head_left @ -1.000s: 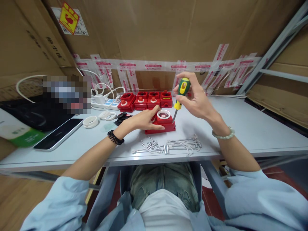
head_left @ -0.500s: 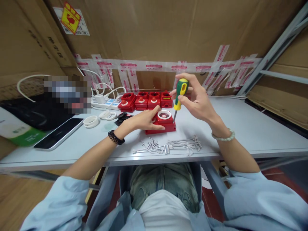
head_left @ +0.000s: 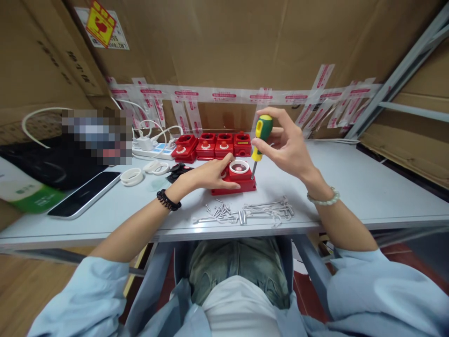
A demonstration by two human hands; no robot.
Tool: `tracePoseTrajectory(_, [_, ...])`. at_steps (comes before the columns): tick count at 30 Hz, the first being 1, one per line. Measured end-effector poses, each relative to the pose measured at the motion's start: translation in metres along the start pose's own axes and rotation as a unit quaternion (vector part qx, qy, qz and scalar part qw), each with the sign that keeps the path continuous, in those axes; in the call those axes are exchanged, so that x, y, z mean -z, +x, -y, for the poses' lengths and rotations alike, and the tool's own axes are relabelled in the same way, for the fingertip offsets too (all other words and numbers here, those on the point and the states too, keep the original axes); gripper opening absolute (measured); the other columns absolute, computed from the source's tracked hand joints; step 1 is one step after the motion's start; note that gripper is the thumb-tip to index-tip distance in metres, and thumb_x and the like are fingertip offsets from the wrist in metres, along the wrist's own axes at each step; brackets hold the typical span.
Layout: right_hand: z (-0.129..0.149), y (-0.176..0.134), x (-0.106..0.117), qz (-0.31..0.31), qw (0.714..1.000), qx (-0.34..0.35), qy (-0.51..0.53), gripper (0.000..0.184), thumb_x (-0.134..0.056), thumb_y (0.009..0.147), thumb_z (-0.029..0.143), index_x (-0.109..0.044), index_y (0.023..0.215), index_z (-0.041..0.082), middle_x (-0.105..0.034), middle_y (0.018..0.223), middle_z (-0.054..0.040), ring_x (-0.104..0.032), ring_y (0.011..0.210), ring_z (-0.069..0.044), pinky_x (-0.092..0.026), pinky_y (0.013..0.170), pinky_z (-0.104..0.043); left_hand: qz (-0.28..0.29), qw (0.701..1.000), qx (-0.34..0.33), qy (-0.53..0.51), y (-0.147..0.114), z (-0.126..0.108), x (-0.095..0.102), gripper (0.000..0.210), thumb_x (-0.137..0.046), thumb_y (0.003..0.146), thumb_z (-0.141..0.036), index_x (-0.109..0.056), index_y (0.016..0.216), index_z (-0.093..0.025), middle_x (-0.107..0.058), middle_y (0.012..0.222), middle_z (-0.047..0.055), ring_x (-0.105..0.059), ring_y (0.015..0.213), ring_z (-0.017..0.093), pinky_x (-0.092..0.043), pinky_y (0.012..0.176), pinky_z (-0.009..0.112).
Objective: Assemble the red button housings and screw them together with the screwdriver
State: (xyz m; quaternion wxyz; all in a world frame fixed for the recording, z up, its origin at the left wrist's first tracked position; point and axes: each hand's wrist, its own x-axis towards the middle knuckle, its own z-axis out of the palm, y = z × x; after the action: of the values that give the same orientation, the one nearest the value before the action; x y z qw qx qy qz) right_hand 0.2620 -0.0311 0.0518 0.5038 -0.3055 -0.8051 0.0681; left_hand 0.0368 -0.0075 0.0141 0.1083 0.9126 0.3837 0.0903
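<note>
At twelve o'clock, my left hand (head_left: 212, 174) is clasping the red housing (head_left: 243, 182); over its three-o'clock end, my right hand (head_left: 290, 147) is gripping the screwdriver (head_left: 258, 153). I should be keeping the shaft (head_left: 254, 168) aligned, pressing steadily.

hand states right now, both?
Left hand: holding the red box by its left end.
Right hand: closed on the screwdriver.

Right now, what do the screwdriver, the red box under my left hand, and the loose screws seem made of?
Screwdriver: smooth green-and-yellow handle, likely plastic, perhaps rubber; grey shaft, apparently metal.
Red box: probably molded plastic, somewhat glossy, judging by its even color and sheen.
Loose screws: metal, going by their silvery glints; which metal, I can't tell.
</note>
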Motion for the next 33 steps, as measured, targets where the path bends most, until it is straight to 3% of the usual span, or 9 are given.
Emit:
tracePoseTrajectory(3, [0.000,-0.002,-0.005,-0.048,0.997,-0.008,-0.056,0.050,-0.066,0.085,0.048,-0.048,0.129,0.031,-0.061,0.090,0.0007,-0.059,0.066,-0.014,-0.057,0.061,-0.033,-0.003,1.000,0.000,0.006,0.000,0.000,0.000,0.071,-0.062,0.079,-0.069,-0.042,0.120,-0.015,-0.059,0.079,0.004,-0.057,0.068,0.021,-0.037,0.060,0.028])
tracePoseTrajectory(6, [0.003,-0.003,-0.006,-0.071,0.992,-0.002,-0.104,0.048,-0.067,0.084,0.046,-0.051,0.126,0.030,-0.064,0.097,-0.0008,-0.059,0.069,-0.015,-0.058,0.067,-0.036,-0.011,1.000,-0.006,0.006,0.000,0.000,-0.001,0.071,-0.062,0.079,-0.068,-0.041,0.122,-0.015,-0.060,0.084,0.005,-0.059,0.071,0.021,-0.038,0.062,0.028])
tracePoseTrajectory(10, [0.002,0.000,0.002,-0.021,0.999,0.014,-0.029,0.038,-0.054,0.091,0.041,-0.051,0.127,0.029,-0.063,0.109,-0.0027,-0.066,0.090,-0.019,-0.061,0.076,-0.038,-0.006,1.000,-0.002,0.003,0.000,0.000,-0.001,0.071,-0.061,0.079,-0.070,-0.042,0.121,-0.016,-0.059,0.077,0.003,-0.058,0.067,0.022,-0.036,0.059,0.028])
tracePoseTrajectory(13, [-0.002,0.001,0.004,0.006,1.000,0.004,0.013,0.038,-0.052,0.092,0.041,-0.050,0.128,0.030,-0.062,0.103,-0.0016,-0.067,0.087,-0.018,-0.061,0.070,-0.036,-0.002,1.000,0.000,0.003,0.000,-0.001,0.000,0.071,-0.060,0.079,-0.070,-0.042,0.120,-0.016,-0.059,0.075,0.002,-0.058,0.067,0.022,-0.036,0.059,0.029])
tracePoseTrajectory(19, [0.002,-0.002,-0.007,-0.078,0.992,-0.012,-0.094,0.042,-0.064,0.087,0.048,-0.054,0.123,0.029,-0.062,0.089,0.0004,-0.061,0.074,-0.016,-0.058,0.072,-0.037,-0.008,1.000,0.007,-0.002,-0.001,-0.001,-0.001,0.072,-0.061,0.078,-0.070,-0.043,0.120,-0.015,-0.061,0.082,0.005,-0.059,0.069,0.023,-0.037,0.061,0.029])
tracePoseTrajectory(24, [0.004,0.000,0.006,0.011,1.000,-0.002,0.005,0.043,-0.054,0.091,0.041,-0.048,0.131,0.028,-0.063,0.101,-0.0025,-0.066,0.090,-0.018,-0.059,0.075,-0.036,-0.002,1.000,0.010,-0.007,0.000,-0.001,-0.001,0.072,-0.062,0.078,-0.069,-0.041,0.120,-0.016,-0.058,0.073,0.001,-0.057,0.063,0.021,-0.035,0.058,0.029])
tracePoseTrajectory(27, [0.003,0.001,0.011,0.046,0.998,-0.010,0.030,0.044,-0.056,0.090,0.043,-0.048,0.131,0.029,-0.064,0.100,-0.0023,-0.067,0.086,-0.018,-0.060,0.072,-0.036,-0.006,1.000,0.007,-0.009,0.000,-0.001,-0.002,0.071,-0.062,0.078,-0.070,-0.041,0.120,-0.016,-0.057,0.074,0.001,-0.057,0.064,0.021,-0.035,0.058,0.028])
tracePoseTrajectory(33, [0.003,-0.001,0.000,-0.053,0.993,-0.022,-0.107,0.045,-0.068,0.083,0.049,-0.054,0.122,0.031,-0.063,0.090,-0.0004,-0.062,0.075,-0.018,-0.058,0.071,-0.038,-0.013,1.000,0.000,-0.004,-0.001,0.000,-0.002,0.072,-0.061,0.077,-0.072,-0.041,0.119,-0.017,-0.062,0.086,0.005,-0.060,0.070,0.022,-0.037,0.060,0.028])
